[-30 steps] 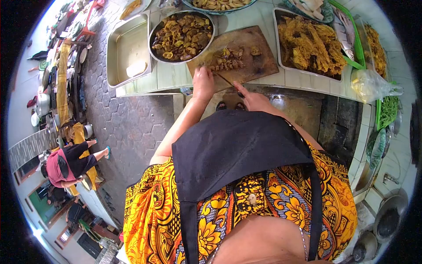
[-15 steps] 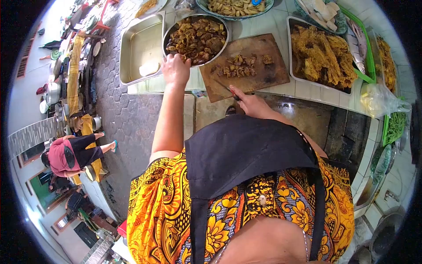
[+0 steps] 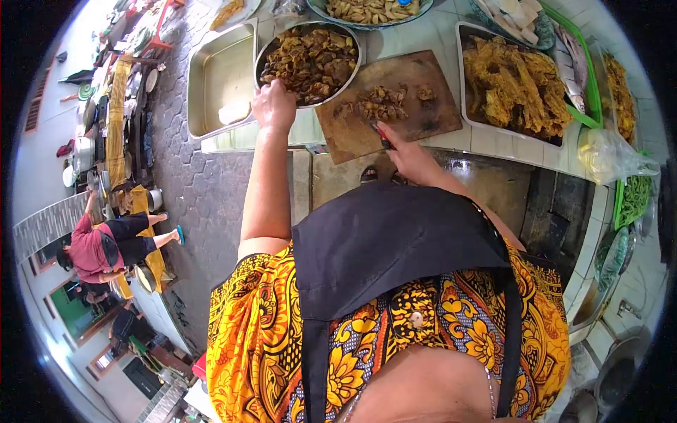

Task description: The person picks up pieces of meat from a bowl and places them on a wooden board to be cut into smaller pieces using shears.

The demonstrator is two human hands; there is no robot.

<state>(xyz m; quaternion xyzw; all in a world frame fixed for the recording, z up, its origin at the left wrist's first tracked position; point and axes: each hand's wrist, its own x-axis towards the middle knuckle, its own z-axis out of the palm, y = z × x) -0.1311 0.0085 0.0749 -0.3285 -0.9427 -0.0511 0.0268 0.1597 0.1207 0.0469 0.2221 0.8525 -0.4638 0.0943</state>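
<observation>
My left hand is at the near edge of a round metal bowl full of brown cooked meat pieces; its fingertips are bent over the rim, and what they hold, if anything, is hidden. The red and black handle of a knife is in my right hand, at the near edge of a wooden cutting board. The blade reaches toward a pile of chopped brown pieces on the board.
Left of the bowl is a metal tray holding a white piece. A tray of fried food, a plastic bag and a green tray with fish are at the right. Another person stands far left.
My right hand and the knife have moved a little right and toward the chopped pile. My left hand has shifted slightly left along the bowl. The far person has raised an arm.
</observation>
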